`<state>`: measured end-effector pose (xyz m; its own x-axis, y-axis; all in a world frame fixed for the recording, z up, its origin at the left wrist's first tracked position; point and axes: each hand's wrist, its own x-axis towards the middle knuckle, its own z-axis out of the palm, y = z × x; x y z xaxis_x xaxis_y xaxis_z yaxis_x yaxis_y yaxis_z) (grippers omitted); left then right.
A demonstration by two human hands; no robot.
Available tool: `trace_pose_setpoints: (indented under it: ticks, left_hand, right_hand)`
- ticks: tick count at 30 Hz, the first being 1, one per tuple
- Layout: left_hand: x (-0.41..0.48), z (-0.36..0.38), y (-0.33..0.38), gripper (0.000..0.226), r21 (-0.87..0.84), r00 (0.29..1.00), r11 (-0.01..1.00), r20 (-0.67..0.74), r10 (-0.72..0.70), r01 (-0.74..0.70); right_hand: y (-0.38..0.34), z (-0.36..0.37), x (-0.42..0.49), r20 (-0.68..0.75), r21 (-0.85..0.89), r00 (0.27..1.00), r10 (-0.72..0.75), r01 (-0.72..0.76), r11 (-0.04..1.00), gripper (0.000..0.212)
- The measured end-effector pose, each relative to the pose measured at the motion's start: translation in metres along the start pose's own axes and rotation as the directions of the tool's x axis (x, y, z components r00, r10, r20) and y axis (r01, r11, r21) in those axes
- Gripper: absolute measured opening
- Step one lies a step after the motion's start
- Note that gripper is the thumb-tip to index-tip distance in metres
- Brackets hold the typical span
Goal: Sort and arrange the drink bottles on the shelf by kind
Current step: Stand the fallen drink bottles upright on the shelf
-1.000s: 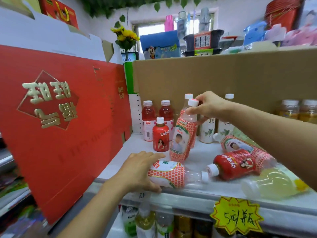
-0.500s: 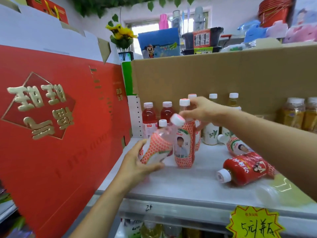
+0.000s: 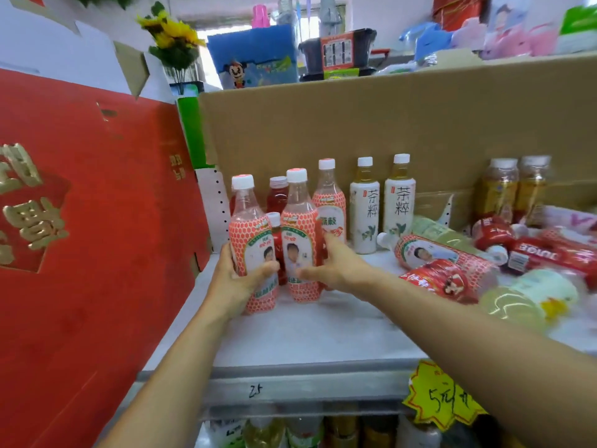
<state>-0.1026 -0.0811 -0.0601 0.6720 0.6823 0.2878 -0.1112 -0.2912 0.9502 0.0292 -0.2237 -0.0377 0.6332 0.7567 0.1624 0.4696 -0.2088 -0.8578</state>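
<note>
At the near left of the shelf [image 3: 307, 331] two pink bottles stand upright side by side, close enough that I cannot tell whether they touch. The left hand [image 3: 235, 279] has its grip clamped on the left pink bottle [image 3: 255, 234], thumb across the label and fingers hidden behind it. The right hand [image 3: 336, 270] has its grip clamped on the right pink bottle [image 3: 300, 231], thumb in front and fingers wrapped round the far right side. Both hands cover the lower part of the labels. A small red bottle [image 3: 274, 224] shows only as a cap and a sliver in the gap between the two. Just behind, a third pink bottle [image 3: 329, 202] and a dark red bottle [image 3: 277, 195] stand against the cardboard [image 3: 355, 124], partly hidden. Right of them stand two white tea bottles [image 3: 364, 205]. Farther right, a heap of lying bottles [image 3: 442, 276] is blurred, overlapping and cut off by the frame edge, with amber bottles [image 3: 497, 189] upright behind. A red box [image 3: 97, 221] walls off the left. The right forearm cuts off a yellow price tag [image 3: 433, 402] below the shelf edge.
</note>
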Motion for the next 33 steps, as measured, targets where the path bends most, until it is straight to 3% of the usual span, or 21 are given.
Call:
trace_pose_setpoints:
  ticks: [2,3,5,7,9,11,14,16,18,22,24,26,29,31,33]
  left_hand:
    - [-0.009,0.007,0.001,0.075,0.017,0.989,1.0,-0.145,0.0,0.002]
    - [-0.019,0.012,0.004,0.084,0.107,0.968,0.994,-0.251,0.026,0.001]
    - [-0.045,0.026,0.016,0.08,0.237,0.905,0.965,-0.379,0.195,-0.109]
    - [-0.072,0.05,0.033,0.064,0.243,0.904,0.927,-0.254,0.344,-0.285]
    - [-0.084,0.081,0.043,0.056,0.27,0.936,0.899,0.028,0.351,-0.345]
    - [-0.085,0.114,0.048,0.06,0.351,0.929,0.87,0.257,0.266,-0.347]
    - [-0.074,0.155,0.051,0.083,0.517,0.91,0.815,0.412,0.03,-0.261]
    - [-0.072,0.171,0.051,0.093,0.668,0.904,0.716,0.41,-0.125,-0.204]
    - [-0.073,0.177,0.049,0.079,0.718,0.906,0.68,0.375,-0.198,-0.149]
    - [-0.077,0.168,0.04,0.044,0.441,0.933,0.896,0.299,-0.2,0.051]
    - [-0.079,0.165,0.042,0.025,0.269,0.979,0.961,0.174,-0.11,0.061]
    - [-0.078,0.164,0.053,0.012,0.23,0.999,0.973,0.039,-0.016,0.006]
    - [-0.059,0.166,0.078,0.015,0.374,0.989,0.919,-0.027,0.148,-0.127]
    - [-0.042,0.169,0.092,0.021,0.538,0.977,0.816,0.084,0.196,-0.21]
    - [-0.027,0.174,0.099,0.024,0.668,0.966,0.7,0.203,0.157,-0.254]
  right_hand:
    - [0.004,-0.011,-0.014,0.029,-0.046,0.999,-0.02,0.022,0.999,0.062]
    - [0.005,-0.022,-0.023,0.048,-0.085,0.998,-0.034,0.038,0.996,0.059]
    - [0.006,-0.054,-0.04,0.063,-0.192,0.994,-0.086,0.097,0.977,0.051]
    - [0.013,-0.093,-0.052,0.035,-0.269,0.992,-0.121,0.126,0.955,0.037]
    - [0.023,-0.131,-0.061,-0.021,-0.312,0.994,-0.106,0.094,0.945,0.03]
    - [0.036,-0.161,-0.064,-0.053,-0.371,0.996,-0.068,0.043,0.928,0.025]
    - [0.049,-0.186,-0.064,-0.015,-0.479,1.0,-0.01,0.002,0.878,0.011]
    - [0.056,-0.192,-0.064,0.032,-0.555,0.999,0.008,0.011,0.832,0.01]
    - [0.063,-0.197,-0.063,0.042,-0.611,0.999,0.013,0.016,0.791,0.02]
    - [0.075,-0.205,-0.051,0.088,-0.671,0.995,0.037,0.031,0.741,0.026]
    - [0.075,-0.207,-0.046,0.121,-0.679,0.991,0.055,0.042,0.733,0.026]
    - [0.072,-0.206,-0.04,0.152,-0.701,0.986,0.065,0.061,0.711,0.027]
    - [0.069,-0.201,-0.033,0.181,-0.707,0.975,0.128,0.039,0.706,0.031]
    - [0.067,-0.195,-0.03,0.187,-0.704,0.965,0.186,-0.001,0.711,0.033]
    - [0.068,-0.188,-0.025,0.183,-0.722,0.958,0.22,-0.02,0.691,0.04]
